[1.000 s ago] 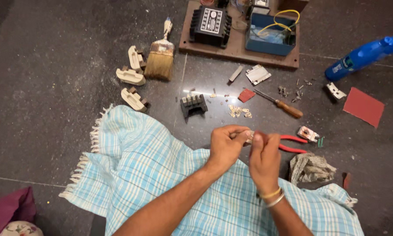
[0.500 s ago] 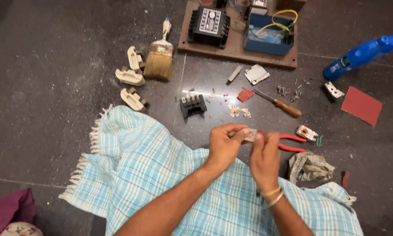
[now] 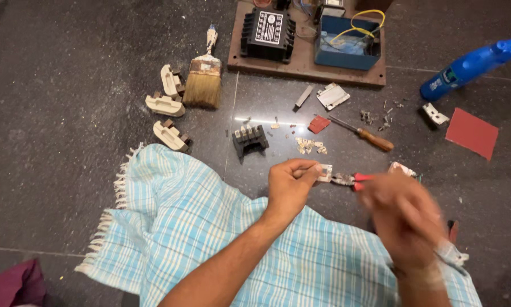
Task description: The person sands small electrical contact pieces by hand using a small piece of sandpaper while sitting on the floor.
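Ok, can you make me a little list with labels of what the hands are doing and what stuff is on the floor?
left hand: pinches a small pale part between fingers and thumb
right hand: blurred, close to the red-handled pliers; grip cannot be told
under the arms: blue checked cloth
floor, upper left: paintbrush, three cream pieces
floor, middle: small black block, screwdriver
floor, right: blue bottle, red sheet
top: wooden board with black and blue boxes

from the left grip (image 3: 289, 185), bare floor (image 3: 67, 113) lies open toward nine and ten o'clock. at twelve the black terminal block (image 3: 249, 140) and small metal scraps (image 3: 311, 146) crowd close; at two the screwdriver (image 3: 362, 134); red-handled pliers (image 3: 352, 180) block three.
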